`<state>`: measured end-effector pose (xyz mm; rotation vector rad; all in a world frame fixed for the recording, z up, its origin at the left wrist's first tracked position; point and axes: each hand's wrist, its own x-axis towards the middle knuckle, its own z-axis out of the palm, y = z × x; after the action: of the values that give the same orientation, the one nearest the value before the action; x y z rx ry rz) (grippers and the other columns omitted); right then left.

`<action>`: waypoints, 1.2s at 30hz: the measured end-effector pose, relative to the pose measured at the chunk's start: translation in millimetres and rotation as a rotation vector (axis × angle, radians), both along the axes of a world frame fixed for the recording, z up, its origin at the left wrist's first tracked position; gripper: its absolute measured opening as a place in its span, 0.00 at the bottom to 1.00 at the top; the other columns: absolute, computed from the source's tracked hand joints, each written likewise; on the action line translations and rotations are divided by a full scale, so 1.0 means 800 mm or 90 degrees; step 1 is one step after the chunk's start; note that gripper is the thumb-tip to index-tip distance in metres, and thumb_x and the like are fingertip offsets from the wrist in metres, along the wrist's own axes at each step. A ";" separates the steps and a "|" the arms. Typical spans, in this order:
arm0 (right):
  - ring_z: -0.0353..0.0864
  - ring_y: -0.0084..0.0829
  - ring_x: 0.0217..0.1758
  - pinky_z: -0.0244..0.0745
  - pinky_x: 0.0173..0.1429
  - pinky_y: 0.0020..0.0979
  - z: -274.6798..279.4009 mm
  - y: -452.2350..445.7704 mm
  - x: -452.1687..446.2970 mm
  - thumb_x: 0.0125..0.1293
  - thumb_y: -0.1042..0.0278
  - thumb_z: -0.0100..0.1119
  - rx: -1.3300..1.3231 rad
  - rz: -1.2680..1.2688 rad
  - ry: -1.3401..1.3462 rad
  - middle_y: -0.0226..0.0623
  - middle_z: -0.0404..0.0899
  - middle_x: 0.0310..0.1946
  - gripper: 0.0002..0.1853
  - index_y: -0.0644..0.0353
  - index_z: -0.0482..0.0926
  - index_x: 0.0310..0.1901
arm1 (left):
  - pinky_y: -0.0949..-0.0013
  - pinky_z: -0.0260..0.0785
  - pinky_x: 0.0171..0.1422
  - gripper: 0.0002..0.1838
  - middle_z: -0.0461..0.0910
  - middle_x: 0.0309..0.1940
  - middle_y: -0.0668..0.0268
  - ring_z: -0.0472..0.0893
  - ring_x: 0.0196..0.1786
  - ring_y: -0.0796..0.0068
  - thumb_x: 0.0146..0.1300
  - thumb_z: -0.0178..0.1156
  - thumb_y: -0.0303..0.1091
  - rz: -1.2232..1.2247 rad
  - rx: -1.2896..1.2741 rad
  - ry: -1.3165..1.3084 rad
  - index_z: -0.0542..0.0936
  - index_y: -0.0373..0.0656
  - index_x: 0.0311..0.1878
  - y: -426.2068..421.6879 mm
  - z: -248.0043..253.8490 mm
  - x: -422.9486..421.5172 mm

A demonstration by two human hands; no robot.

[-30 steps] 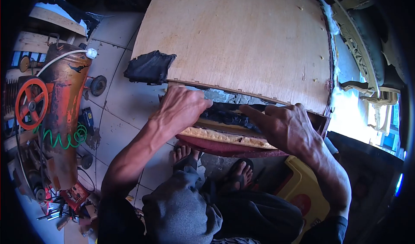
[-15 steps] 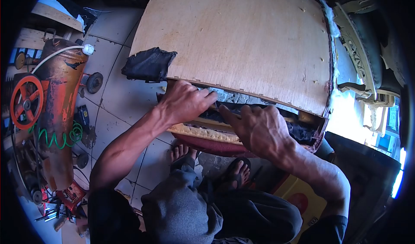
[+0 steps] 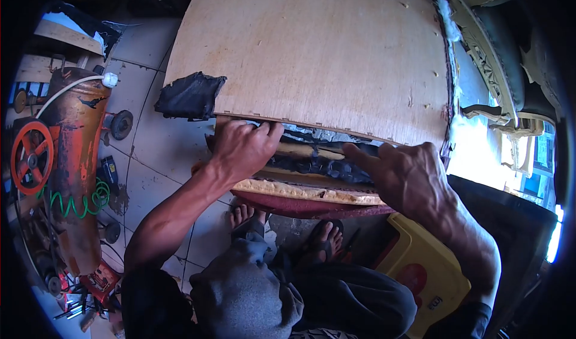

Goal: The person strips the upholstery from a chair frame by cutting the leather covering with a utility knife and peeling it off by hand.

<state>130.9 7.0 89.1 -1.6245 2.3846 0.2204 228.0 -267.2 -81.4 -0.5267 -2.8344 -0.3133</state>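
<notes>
A piece of furniture with a bare plywood panel point(image 3: 324, 51) stands before me, with a gap along its near edge. Inside the gap run a wooden rail point(image 3: 327, 153) and torn black fabric point(image 3: 342, 170). My left hand point(image 3: 245, 150) is closed at the gap's left part, its fingers curled by the plywood edge; black fabric shows beside the fingertips, which are partly hidden. At the right part, my right hand point(image 3: 408, 174) reaches over the gap with the index finger stretched toward the black fabric and the rail. Its thumb is hidden.
Below the gap lie a yellow foam edge point(image 3: 300, 191) and maroon upholstery point(image 3: 288, 204). A black flap point(image 3: 191, 95) hangs at the panel's left corner. A rusty tank point(image 3: 78, 159) with a red wheel stands left. A yellow plastic stool point(image 3: 441, 282) is at lower right, carved furniture point(image 3: 489, 57) beyond.
My right hand has moved right along the gap, away from my left hand, uncovering more of the rail and black fabric. The view has shifted slightly; my left hand stays at the gap's left part.
</notes>
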 end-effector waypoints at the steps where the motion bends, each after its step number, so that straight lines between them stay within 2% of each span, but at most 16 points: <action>1: 0.79 0.30 0.22 0.73 0.29 0.37 -0.005 -0.006 0.000 0.77 0.68 0.60 0.006 -0.002 -0.002 0.33 0.76 0.24 0.21 0.49 0.81 0.69 | 0.63 0.77 0.28 0.08 0.83 0.21 0.65 0.87 0.23 0.65 0.61 0.62 0.28 0.015 0.002 -0.002 0.82 0.41 0.43 -0.002 0.002 0.002; 4: 0.81 0.32 0.24 0.73 0.39 0.37 -0.023 0.013 0.004 0.77 0.66 0.59 0.017 -0.016 -0.013 0.34 0.79 0.25 0.19 0.46 0.83 0.67 | 0.62 0.77 0.28 0.10 0.85 0.24 0.61 0.87 0.24 0.63 0.60 0.62 0.26 0.038 0.009 -0.021 0.83 0.40 0.45 -0.015 0.004 0.011; 6: 0.82 0.32 0.24 0.73 0.34 0.36 -0.015 0.023 -0.001 0.77 0.64 0.60 0.149 -0.064 0.026 0.33 0.81 0.23 0.17 0.46 0.86 0.64 | 0.62 0.78 0.29 0.10 0.85 0.24 0.60 0.88 0.26 0.63 0.60 0.62 0.25 0.044 0.031 -0.004 0.83 0.41 0.44 -0.022 0.004 0.020; 10: 0.83 0.36 0.22 0.75 0.28 0.40 0.035 0.040 0.006 0.71 0.68 0.69 -0.025 -0.255 -0.038 0.31 0.83 0.23 0.16 0.49 0.89 0.59 | 0.61 0.80 0.33 0.05 0.86 0.25 0.59 0.89 0.29 0.60 0.59 0.62 0.24 0.143 0.038 -0.064 0.84 0.41 0.37 -0.017 0.015 0.016; 12: 0.84 0.26 0.27 0.76 0.33 0.36 0.042 0.071 0.017 0.69 0.74 0.70 -0.189 -0.405 -0.092 0.42 0.91 0.37 0.23 0.52 0.86 0.65 | 0.59 0.81 0.35 0.04 0.86 0.24 0.60 0.88 0.27 0.58 0.65 0.61 0.26 0.173 0.083 -0.077 0.84 0.41 0.34 0.005 0.029 0.013; 14: 0.77 0.13 0.32 0.70 0.34 0.26 0.050 0.117 0.040 0.72 0.77 0.65 -0.288 -0.636 -0.133 0.48 0.91 0.53 0.26 0.60 0.80 0.71 | 0.51 0.81 0.44 0.06 0.88 0.35 0.53 0.89 0.39 0.51 0.71 0.65 0.30 0.187 0.261 -0.204 0.85 0.38 0.41 0.030 0.043 0.019; 16: 0.69 0.11 0.28 0.63 0.31 0.21 0.012 0.174 0.077 0.78 0.73 0.60 -0.591 -0.733 -0.076 0.35 0.91 0.43 0.25 0.64 0.76 0.74 | 0.51 0.82 0.54 0.11 0.89 0.41 0.47 0.89 0.45 0.47 0.74 0.63 0.35 0.167 0.360 -0.254 0.86 0.35 0.45 0.064 0.032 0.025; 19: 0.63 0.08 0.27 0.55 0.31 0.17 -0.006 0.232 0.117 0.83 0.67 0.56 -0.582 -0.834 -0.113 0.22 0.80 0.32 0.25 0.63 0.73 0.76 | 0.48 0.78 0.64 0.23 0.88 0.50 0.43 0.88 0.52 0.42 0.81 0.52 0.46 0.145 0.316 -0.237 0.86 0.33 0.51 0.095 0.015 0.013; 21: 0.61 0.07 0.27 0.53 0.30 0.17 -0.015 0.239 0.136 0.83 0.65 0.56 -0.585 -0.847 -0.103 0.17 0.73 0.30 0.25 0.60 0.73 0.77 | 0.44 0.72 0.71 0.34 0.85 0.55 0.41 0.85 0.59 0.41 0.84 0.38 0.53 0.254 0.186 -0.465 0.85 0.31 0.56 0.107 0.009 -0.011; 22: 0.60 0.06 0.28 0.51 0.29 0.16 -0.019 0.239 0.139 0.84 0.64 0.56 -0.584 -0.861 -0.088 0.13 0.66 0.29 0.25 0.57 0.72 0.78 | 0.44 0.72 0.71 0.34 0.85 0.55 0.41 0.85 0.59 0.41 0.84 0.38 0.53 0.257 0.181 -0.459 0.85 0.31 0.56 0.103 0.020 -0.035; 24: 0.59 0.06 0.27 0.51 0.29 0.16 -0.010 0.238 0.141 0.85 0.63 0.56 -0.595 -0.865 -0.128 0.13 0.67 0.29 0.25 0.58 0.73 0.78 | 0.43 0.69 0.74 0.37 0.82 0.62 0.38 0.82 0.65 0.40 0.84 0.31 0.54 0.099 0.167 -0.857 0.81 0.30 0.61 0.096 0.051 -0.080; 28: 0.61 0.07 0.29 0.54 0.30 0.16 -0.006 0.223 0.135 0.84 0.67 0.55 -0.590 -0.806 -0.149 0.17 0.72 0.36 0.24 0.59 0.74 0.77 | 0.43 0.67 0.76 0.35 0.80 0.64 0.36 0.81 0.67 0.39 0.84 0.34 0.53 0.132 0.175 -0.833 0.78 0.29 0.65 0.102 -0.063 -0.085; 30: 0.63 0.08 0.29 0.56 0.31 0.17 -0.011 0.216 0.127 0.84 0.68 0.54 -0.591 -0.760 -0.147 0.19 0.74 0.39 0.24 0.60 0.74 0.77 | 0.48 0.63 0.82 0.38 0.76 0.70 0.39 0.76 0.74 0.39 0.82 0.39 0.57 0.171 0.176 -0.591 0.69 0.32 0.77 0.101 -0.075 -0.080; 32: 0.65 0.10 0.30 0.60 0.32 0.19 -0.013 0.216 0.125 0.83 0.69 0.55 -0.519 -0.702 -0.171 0.23 0.78 0.46 0.23 0.61 0.75 0.76 | 0.52 0.62 0.84 0.40 0.75 0.72 0.41 0.74 0.75 0.40 0.82 0.39 0.61 0.145 0.188 -0.620 0.69 0.35 0.78 0.095 -0.053 -0.074; 33: 0.66 0.13 0.28 0.61 0.33 0.22 -0.002 0.192 0.121 0.80 0.70 0.58 -0.514 -0.694 -0.168 0.21 0.75 0.28 0.23 0.63 0.77 0.74 | 0.52 0.65 0.82 0.38 0.78 0.69 0.41 0.77 0.74 0.40 0.82 0.39 0.61 0.171 0.189 -0.666 0.73 0.36 0.76 0.092 -0.019 -0.072; 36: 0.66 0.13 0.27 0.62 0.33 0.22 -0.002 0.188 0.119 0.79 0.70 0.57 -0.459 -0.715 -0.190 0.24 0.77 0.29 0.24 0.63 0.77 0.74 | 0.51 0.76 0.73 0.27 0.86 0.59 0.45 0.86 0.63 0.46 0.83 0.49 0.54 0.141 0.237 -0.643 0.85 0.44 0.67 0.066 0.045 -0.039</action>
<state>226.0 157.6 87.7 -0.1785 2.8152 -1.0720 196.8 -214.2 -45.8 0.0835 -3.5438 -1.3476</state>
